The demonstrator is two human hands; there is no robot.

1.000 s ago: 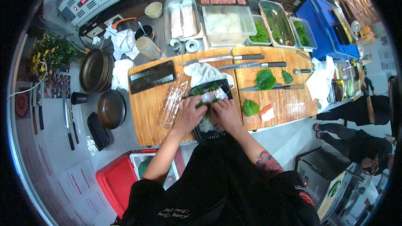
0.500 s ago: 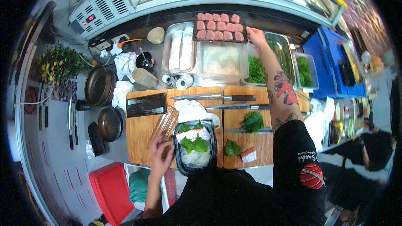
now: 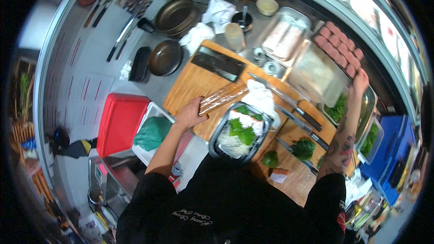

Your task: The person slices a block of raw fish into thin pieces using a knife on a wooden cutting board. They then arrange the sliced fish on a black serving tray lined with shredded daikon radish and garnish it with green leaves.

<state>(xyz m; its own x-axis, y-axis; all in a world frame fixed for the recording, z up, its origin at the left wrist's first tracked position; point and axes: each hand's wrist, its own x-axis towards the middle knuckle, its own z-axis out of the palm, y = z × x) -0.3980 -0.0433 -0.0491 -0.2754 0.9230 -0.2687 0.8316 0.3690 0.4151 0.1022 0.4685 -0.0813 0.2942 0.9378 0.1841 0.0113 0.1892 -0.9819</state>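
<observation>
My left hand [image 3: 190,114] is closed round the near end of a clear plastic lid [image 3: 225,97] lying on the wooden cutting board. My right hand [image 3: 360,81], arm stretched far out, grips the corner of a dark tray [image 3: 350,79] with rows of pink fish or meat pieces [image 3: 338,48]. Between my arms sits a black plastic container [image 3: 212,139] with white shreds [image 3: 229,145], green leaves [image 3: 242,132] and pale orange-edged slices. A folded white cloth [image 3: 261,97] touches its far side. Right of it lie a green leaf [image 3: 270,158] and a small fish piece [image 3: 278,175].
Several knives [image 3: 300,125] cross the boards, near a stack of leaves [image 3: 303,148]. A dark rectangular slab [image 3: 219,63] lies at the board's far left. Behind stand a squeeze bottle [image 3: 234,37], a tub [image 3: 316,72] and a metal tray [image 3: 285,34]. A red-lidded cooler [image 3: 122,124] is left; blue box [image 3: 389,153] right.
The view has turned, so the scene appears rotated clockwise. My left hand has gone from loosely open beside the plastic lid to closed on its end. My right hand still holds the tray.
</observation>
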